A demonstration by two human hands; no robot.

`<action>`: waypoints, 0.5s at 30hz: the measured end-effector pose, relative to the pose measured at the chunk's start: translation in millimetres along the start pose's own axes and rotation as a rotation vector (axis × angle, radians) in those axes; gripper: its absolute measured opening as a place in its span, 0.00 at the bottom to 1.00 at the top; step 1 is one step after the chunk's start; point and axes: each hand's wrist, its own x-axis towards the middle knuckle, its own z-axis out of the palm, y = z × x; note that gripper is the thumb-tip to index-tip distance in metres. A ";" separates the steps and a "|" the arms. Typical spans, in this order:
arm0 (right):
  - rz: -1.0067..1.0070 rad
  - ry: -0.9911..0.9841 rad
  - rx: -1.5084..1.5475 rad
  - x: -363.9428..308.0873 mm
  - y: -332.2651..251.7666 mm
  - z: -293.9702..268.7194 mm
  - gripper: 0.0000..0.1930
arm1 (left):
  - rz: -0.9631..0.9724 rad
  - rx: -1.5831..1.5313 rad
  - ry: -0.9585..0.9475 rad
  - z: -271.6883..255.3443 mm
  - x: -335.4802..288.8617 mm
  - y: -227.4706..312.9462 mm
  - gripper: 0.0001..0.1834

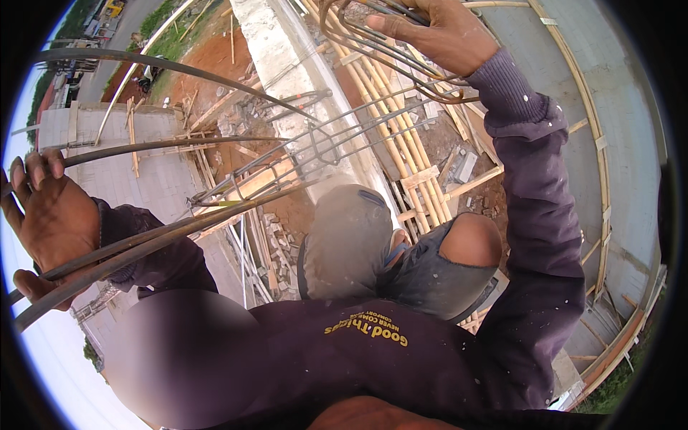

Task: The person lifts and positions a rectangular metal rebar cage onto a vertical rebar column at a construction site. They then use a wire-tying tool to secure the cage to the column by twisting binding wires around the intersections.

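My right hand is closed around a bundle of bent steel stirrups, held up at the top of the view over the wall. Over at the left, my left hand has its fingers curled over one of several long rebars. Its thumb lies by two lower rebars that run past the palm. These bars lead toward a rebar cage, which lies across the concrete wall top in front of my knees. Part of the stirrup bundle is hidden by my right hand.
Bamboo poles tied as scaffolding run beyond the wall. Rubble and red soil lie far below. A grey block wall stands at the left, and a grey surface edged with bamboo at the right. Another rebar crosses the upper left.
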 end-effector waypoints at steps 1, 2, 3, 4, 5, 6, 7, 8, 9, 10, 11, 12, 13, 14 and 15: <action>-0.067 -0.036 0.086 7.7 -5.7 -4.6 0.20 | -0.005 0.024 -0.023 3.7 -1.2 -0.1 0.46; -0.094 -0.029 0.071 15.9 -10.5 -5.9 0.20 | -0.003 0.046 -0.049 7.8 -2.4 -1.3 0.46; -0.121 -0.026 0.061 22.9 -14.6 -4.3 0.20 | -0.004 0.024 -0.038 12.5 -3.3 -2.1 0.46; -0.148 -0.023 0.051 27.8 -17.3 -2.4 0.20 | 0.005 0.006 -0.032 16.8 -3.9 -3.3 0.47; -0.165 -0.010 -0.032 31.0 -18.7 0.8 0.19 | 0.012 -0.008 -0.073 20.3 -4.9 -4.2 0.50; -0.131 0.022 -0.007 29.8 -20.0 6.5 0.20 | 0.014 -0.040 -0.113 22.2 -4.8 -6.1 0.50; -0.105 0.051 0.014 29.7 -21.2 13.8 0.21 | 0.032 -0.082 -0.200 22.8 -5.2 -7.5 0.50; -0.077 0.078 0.037 26.6 -22.5 22.4 0.21 | 0.015 -0.102 -0.194 21.9 -5.4 -8.2 0.51; -0.168 0.177 -0.080 24.2 -24.5 32.1 0.19 | 0.015 -0.108 -0.178 20.4 -5.4 -9.1 0.50; -0.098 0.202 -0.065 18.8 -26.3 41.6 0.21 | 0.002 -0.089 -0.137 18.1 -5.1 -8.1 0.47; -0.027 0.229 -0.043 11.1 -29.4 51.8 0.24 | -0.006 -0.014 -0.056 16.2 -4.2 -7.2 0.44; 0.044 0.250 -0.019 3.3 -32.0 60.4 0.27 | -0.046 -0.071 -0.075 15.1 -3.3 -5.4 0.41; 0.133 0.218 0.068 -5.4 -34.4 66.4 0.27 | -0.075 -0.133 -0.130 15.0 -1.0 -4.4 0.41; 0.119 0.240 0.089 -14.3 -36.9 72.0 0.26 | -0.059 -0.123 -0.204 16.4 1.2 -4.6 0.40; 0.125 0.246 0.108 -23.9 -39.4 76.3 0.24 | -0.041 -0.113 -0.279 19.1 3.4 -4.5 0.39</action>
